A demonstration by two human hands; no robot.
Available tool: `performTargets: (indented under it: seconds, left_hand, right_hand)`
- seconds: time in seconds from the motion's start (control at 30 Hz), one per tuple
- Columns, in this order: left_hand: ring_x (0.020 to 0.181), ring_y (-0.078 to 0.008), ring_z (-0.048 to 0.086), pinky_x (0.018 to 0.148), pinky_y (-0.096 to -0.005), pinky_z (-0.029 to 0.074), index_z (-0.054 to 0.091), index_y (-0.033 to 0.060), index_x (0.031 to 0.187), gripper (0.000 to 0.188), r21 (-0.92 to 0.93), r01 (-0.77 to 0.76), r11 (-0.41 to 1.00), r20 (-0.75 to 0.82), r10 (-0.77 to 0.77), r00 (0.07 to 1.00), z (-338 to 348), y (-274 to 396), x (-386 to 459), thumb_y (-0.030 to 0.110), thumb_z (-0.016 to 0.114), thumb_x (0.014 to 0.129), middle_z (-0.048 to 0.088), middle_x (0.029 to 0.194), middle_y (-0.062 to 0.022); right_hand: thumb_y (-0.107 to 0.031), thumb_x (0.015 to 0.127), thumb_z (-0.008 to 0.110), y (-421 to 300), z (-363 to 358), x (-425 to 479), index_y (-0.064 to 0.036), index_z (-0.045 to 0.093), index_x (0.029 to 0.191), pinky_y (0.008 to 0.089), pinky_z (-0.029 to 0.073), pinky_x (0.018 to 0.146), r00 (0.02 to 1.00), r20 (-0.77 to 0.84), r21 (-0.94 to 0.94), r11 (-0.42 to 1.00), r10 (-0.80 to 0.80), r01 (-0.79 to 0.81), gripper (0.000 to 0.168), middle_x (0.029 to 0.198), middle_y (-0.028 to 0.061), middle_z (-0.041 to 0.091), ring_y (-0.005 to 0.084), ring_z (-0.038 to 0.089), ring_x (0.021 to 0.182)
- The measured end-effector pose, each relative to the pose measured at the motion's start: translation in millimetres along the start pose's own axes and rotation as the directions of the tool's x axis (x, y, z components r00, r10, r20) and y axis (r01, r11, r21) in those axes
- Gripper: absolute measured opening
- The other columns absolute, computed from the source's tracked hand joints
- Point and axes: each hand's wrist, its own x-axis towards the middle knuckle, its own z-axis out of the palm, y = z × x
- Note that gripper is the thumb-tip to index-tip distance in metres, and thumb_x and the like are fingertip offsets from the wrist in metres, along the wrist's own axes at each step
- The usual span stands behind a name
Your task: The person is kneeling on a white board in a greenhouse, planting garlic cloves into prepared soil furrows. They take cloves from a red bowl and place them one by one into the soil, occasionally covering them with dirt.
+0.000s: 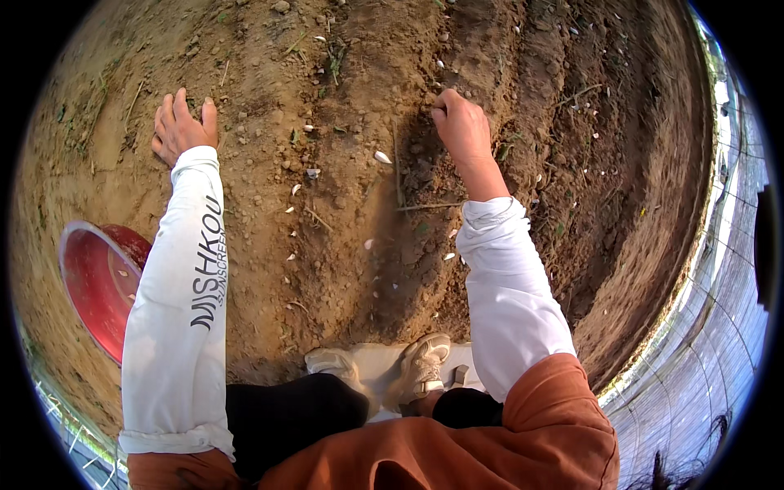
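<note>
My left hand (184, 125) is at the left over the bare soil, palm down with its fingers apart, and no object shows in it. Further right, my right hand (463, 125) is curled with thumb and forefinger drawn together low over a furrow. Its fingertips are turned down, and I cannot tell whether a clove is between them. One garlic clove (440, 64) lies just beyond this hand. Between my hands, a larger white garlic clove (383, 157) rests on the soil. Several small cloves, among them a clove (296, 189), are strung along a shallow furrow nearer my left arm.
A red plastic basin (98, 288) with a few cloves inside stands tilted beside my left forearm, partly hidden by it. Dry stalks (429, 207) lie on the soil. My shoes (424, 364) are on a pale board (380, 361). Wire mesh fencing (713, 294) runs along the right.
</note>
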Motion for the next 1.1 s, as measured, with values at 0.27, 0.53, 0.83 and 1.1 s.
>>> performTargets:
  seconds: [0.27,0.53,0.83,1.1]
  left_hand:
    - [0.111,-0.02,0.032,0.089,-0.0419,0.021,0.044,0.0185,0.11,0.046,0.029,0.014,0.999,0.017,-0.014,1.0,-2.7,-0.9,0.9,0.041,0.049,0.07,0.039,0.118,-0.0043]
    - [0.112,-0.0201,0.03,0.089,-0.0433,0.02,0.043,0.0191,0.112,0.047,0.021,0.021,1.0,0.038,-0.022,0.999,1.4,0.9,0.5,0.042,0.048,0.071,0.038,0.119,-0.0043]
    - [0.112,-0.0205,0.031,0.089,-0.0431,0.02,0.044,0.0184,0.11,0.046,-0.002,0.02,1.0,0.034,-0.02,0.999,-0.2,1.4,0.4,0.042,0.048,0.071,0.038,0.119,-0.0045]
    - [0.112,-0.0208,0.031,0.089,-0.0439,0.021,0.044,0.0191,0.11,0.046,0.008,0.017,1.0,0.008,-0.017,1.0,4.2,-1.5,-1.2,0.043,0.048,0.071,0.039,0.118,-0.0041]
  right_hand:
    - [-0.014,0.068,0.053,-13.3,8.7,-0.4,-0.008,0.049,0.076,0.0366,0.043,0.055,0.991,-0.063,-0.119,0.987,-0.117,0.109,0.011,0.07,0.0094,0.053,0.028,0.054,0.066]
    - [-0.015,0.068,0.055,-51.7,20.5,-62.2,-0.006,0.047,0.073,0.0364,0.042,0.056,0.971,0.047,0.079,0.97,-0.234,0.23,0.013,0.068,0.01,0.048,0.0277,0.051,0.067]
    - [-0.006,0.067,0.05,-4.6,16.0,-22.3,-0.004,0.051,0.07,0.035,0.045,0.055,0.988,0.041,-0.141,0.978,-0.149,0.153,0.004,0.072,0.0155,0.054,0.0308,0.055,0.066]
    - [-0.009,0.068,0.051,-7.4,-3.7,-12.3,-0.003,0.053,0.079,0.0364,0.044,0.065,0.954,0.272,-0.103,0.982,-0.127,0.16,0.013,0.081,0.0141,0.056,0.0298,0.054,0.075]
